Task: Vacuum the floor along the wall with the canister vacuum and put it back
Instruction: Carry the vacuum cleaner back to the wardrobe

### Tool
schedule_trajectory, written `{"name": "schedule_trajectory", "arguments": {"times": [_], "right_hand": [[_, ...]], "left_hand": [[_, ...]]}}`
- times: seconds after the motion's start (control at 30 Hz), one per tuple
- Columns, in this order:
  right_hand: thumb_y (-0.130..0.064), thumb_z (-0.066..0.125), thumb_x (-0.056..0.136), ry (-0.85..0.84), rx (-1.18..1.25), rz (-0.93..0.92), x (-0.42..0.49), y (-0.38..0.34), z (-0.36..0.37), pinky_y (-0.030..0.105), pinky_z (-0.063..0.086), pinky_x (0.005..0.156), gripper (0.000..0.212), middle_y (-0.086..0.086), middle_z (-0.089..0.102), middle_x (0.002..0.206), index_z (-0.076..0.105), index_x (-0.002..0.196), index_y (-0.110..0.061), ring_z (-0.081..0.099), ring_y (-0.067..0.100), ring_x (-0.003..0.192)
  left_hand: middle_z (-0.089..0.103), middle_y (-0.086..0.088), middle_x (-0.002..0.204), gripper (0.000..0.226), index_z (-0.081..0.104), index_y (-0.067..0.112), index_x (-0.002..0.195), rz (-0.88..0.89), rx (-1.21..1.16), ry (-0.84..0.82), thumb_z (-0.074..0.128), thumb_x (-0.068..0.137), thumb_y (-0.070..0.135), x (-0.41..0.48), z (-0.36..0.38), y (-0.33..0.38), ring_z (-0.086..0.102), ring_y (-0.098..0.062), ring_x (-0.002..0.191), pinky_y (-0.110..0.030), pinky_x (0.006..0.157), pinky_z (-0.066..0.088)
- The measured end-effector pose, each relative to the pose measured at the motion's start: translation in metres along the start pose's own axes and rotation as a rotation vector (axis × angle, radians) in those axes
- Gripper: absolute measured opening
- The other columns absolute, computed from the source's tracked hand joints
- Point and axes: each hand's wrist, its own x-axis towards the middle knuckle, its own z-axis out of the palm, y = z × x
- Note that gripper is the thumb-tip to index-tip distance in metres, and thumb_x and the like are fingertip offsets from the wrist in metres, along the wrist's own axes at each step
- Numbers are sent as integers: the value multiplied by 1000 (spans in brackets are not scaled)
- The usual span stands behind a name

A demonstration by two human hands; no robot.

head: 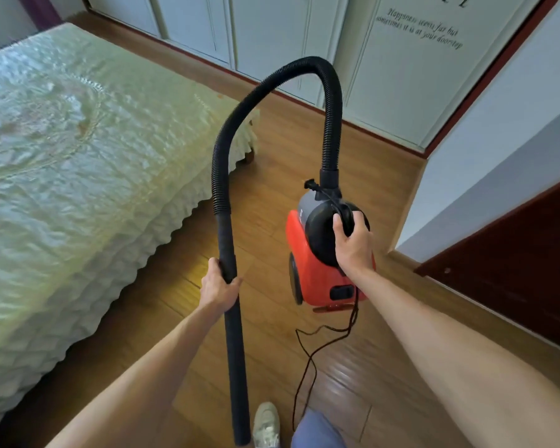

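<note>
Head view: the red canister vacuum sits just right of centre, at about 3 o'clock from the middle of the frame, its black top facing the camera. The right hand is closed around the black carry handle on top of the canister; whether the canister rests on the wooden floor or hangs clear of it cannot be told. The ribbed black hose rises from the canister's 12 o'clock end, arches over toward 10 o'clock and comes down into the rigid black wand. The left hand is wrapped around the wand's upper part, and the wand's lower end reaches 6 o'clock beside a pale shoe. A thin power cord trails from the canister toward 6 o'clock. A bed with a pale green quilted cover fills 9 o'clock; white wardrobe doors stand at 12 to 1 o'clock.
</note>
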Motion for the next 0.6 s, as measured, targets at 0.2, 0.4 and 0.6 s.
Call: {"name": "schedule_trajectory", "arguments": {"times": [0.2, 0.4, 0.6], "right_hand": [[-41, 47, 102, 5, 30, -89, 45, -39, 10, 26, 43, 63, 33, 13, 67, 84, 55, 105, -9, 62, 24, 73], [-41, 47, 101, 16, 30, -177, 106, -74, 9, 12, 43, 63, 32, 1, 66, 89, 57, 109, -11, 55, 3, 68], [-41, 47, 101, 32, 54, -246, 188, -107, 3, 9, 37, 63, 38, 2, 66, 95, 58, 115, -8, 56, 6, 74]], "left_hand": [[58, -8, 110, 36, 39, 22, 113, 13, -25, 53, 66, 90, 21, 18, -24, 24, 59, -27, 96, -46, 86, 54], [56, -5, 110, 39, 40, 20, 119, 32, -51, 100, 66, 90, 22, 52, -35, 73, 58, -27, 97, -44, 86, 54], [54, -2, 108, 42, 45, 16, 124, 87, -79, 166, 68, 90, 22, 102, -39, 150, 54, -22, 95, -37, 79, 48]]}}
